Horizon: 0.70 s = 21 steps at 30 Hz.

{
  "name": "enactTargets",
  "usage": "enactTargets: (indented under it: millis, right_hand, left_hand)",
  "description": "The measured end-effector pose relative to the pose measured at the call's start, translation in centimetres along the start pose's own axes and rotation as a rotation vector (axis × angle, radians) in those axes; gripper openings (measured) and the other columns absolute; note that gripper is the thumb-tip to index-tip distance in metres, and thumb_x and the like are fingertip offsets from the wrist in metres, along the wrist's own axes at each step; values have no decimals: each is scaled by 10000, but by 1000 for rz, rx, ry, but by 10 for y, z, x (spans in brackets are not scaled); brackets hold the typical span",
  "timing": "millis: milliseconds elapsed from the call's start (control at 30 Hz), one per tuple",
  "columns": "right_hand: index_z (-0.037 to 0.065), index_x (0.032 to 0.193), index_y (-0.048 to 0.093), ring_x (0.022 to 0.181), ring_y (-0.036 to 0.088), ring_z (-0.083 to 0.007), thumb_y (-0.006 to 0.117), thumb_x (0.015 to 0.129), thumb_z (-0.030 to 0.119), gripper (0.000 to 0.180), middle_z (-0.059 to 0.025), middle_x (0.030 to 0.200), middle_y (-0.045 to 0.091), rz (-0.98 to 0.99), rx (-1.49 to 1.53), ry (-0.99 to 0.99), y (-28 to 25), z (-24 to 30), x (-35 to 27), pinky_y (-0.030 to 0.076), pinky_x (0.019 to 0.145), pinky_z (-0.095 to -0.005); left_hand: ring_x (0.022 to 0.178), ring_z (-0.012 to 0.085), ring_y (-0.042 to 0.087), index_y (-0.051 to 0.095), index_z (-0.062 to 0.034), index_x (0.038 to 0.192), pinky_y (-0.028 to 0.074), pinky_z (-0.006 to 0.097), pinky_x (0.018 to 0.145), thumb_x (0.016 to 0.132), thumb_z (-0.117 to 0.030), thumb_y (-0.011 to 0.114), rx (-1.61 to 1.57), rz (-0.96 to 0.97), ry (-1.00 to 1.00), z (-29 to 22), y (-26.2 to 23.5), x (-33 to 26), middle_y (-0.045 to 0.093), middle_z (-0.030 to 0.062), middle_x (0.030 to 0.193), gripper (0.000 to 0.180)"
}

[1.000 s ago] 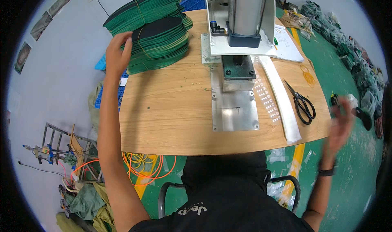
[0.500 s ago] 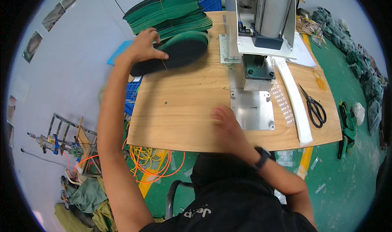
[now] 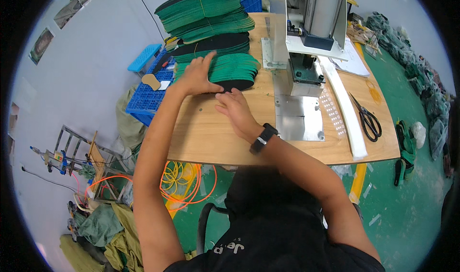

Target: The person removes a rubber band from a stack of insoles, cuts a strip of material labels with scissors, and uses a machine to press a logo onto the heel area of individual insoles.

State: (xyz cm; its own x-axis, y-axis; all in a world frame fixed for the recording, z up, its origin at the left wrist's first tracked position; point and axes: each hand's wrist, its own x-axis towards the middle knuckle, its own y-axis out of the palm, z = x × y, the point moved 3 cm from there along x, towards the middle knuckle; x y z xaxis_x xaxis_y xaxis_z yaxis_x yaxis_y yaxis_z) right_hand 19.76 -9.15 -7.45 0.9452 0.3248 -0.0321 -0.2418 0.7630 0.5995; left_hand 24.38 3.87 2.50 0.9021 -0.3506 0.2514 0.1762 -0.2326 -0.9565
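A bundle of green-edged insoles (image 3: 235, 67) lies at the front of the pile, with a black face showing along its near side. My left hand (image 3: 197, 76) spans this bundle's left part, fingers over its far side and thumb at its near side. Fingers stretched, my right hand (image 3: 235, 110) is at the bundle's near edge, close to the left thumb, and holds nothing. Behind it sits another insole bundle (image 3: 215, 43) with a black top. Farther back rises a taller stack of insoles (image 3: 206, 16), tied with a thin yellow band.
Right of the bundle stands a press (image 3: 306, 73) over a metal plate (image 3: 299, 121). Beyond it lie a white strip (image 3: 346, 111), black scissors (image 3: 369, 121) and papers (image 3: 353, 61). A blue crate (image 3: 143, 97) stands off the wooden table's (image 3: 211, 142) left edge.
The front insole bundle has turned from mostly black face up to green edges up. My right hand has moved left and away from me to reach it. The view has shifted slightly.
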Motion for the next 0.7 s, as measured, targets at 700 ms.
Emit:
enactTargets:
  millis: [700]
  right_hand:
    - [-32,1279,418,1009,558,-172,590,906,343,556,-88,1107,587,88,-823,-218,-38,61,-77,441,865,-292]
  left_hand:
    - [991,298,607,95,9,1453,448,302,864,842,-309,657,-729,-122,-526,-60,-14,-147,607,246,1024,889]
